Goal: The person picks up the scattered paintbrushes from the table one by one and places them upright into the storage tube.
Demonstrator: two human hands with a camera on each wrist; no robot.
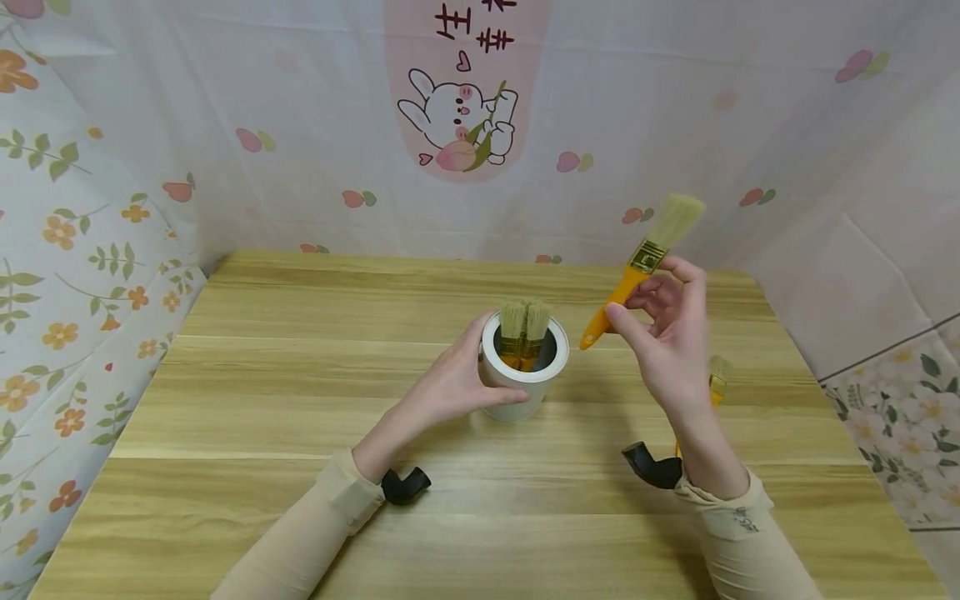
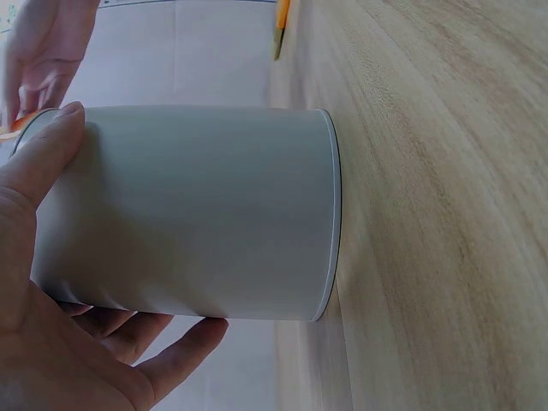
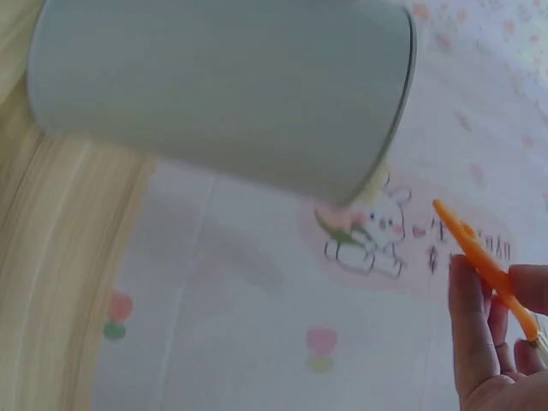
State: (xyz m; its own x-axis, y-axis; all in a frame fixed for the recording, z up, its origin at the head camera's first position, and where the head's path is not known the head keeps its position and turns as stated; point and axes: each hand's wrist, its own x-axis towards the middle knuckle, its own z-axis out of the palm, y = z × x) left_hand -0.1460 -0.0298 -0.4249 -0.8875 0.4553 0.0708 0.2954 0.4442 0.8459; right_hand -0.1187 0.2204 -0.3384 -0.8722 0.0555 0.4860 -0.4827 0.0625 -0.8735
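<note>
A light grey cylindrical cup (image 1: pixel 517 400) with a white rim stands upright on the table. Inside it are two paintbrushes (image 1: pixel 523 333), bristles up. My left hand (image 1: pixel 457 375) grips the cup from its left side, thumb across the front and fingers behind, as the left wrist view also shows. To the right of the cup and above the table, my right hand (image 1: pixel 671 333) pinches a paintbrush (image 1: pixel 626 287) by its orange handle. The brush is tilted, with pale bristles up and the handle end pointing down toward the cup; the right wrist view shows its orange handle (image 3: pixel 484 261).
Another paintbrush (image 1: pixel 717 385) lies on the wooden table (image 1: pixel 300 400) at the right, partly hidden behind my right wrist. A patterned cloth (image 1: pixel 300 108) hangs along the table's back edge. Black curved mounts (image 1: pixel 652 467) stick out at both wrists.
</note>
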